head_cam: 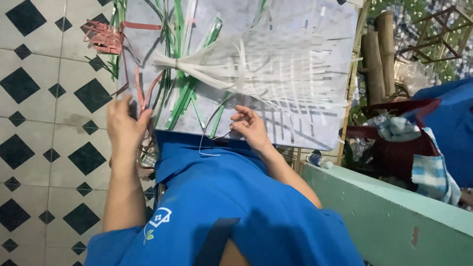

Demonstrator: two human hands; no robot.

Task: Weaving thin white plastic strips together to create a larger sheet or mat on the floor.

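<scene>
White plastic strips (276, 69), tied in a bundle at one end and woven into a mat, lie on a grey board (315, 19) beside green strips (185, 98). The right hand (250, 127) has its grip pinching a thin white strand (209, 135) at the board's near edge. The left hand (124, 125) grips the board's left edge among red strips (106, 37), fingers curled.

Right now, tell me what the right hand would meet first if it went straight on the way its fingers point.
The right hand points up and left; it would probably first meet the green strips on the board, though depth is unclear.
</scene>
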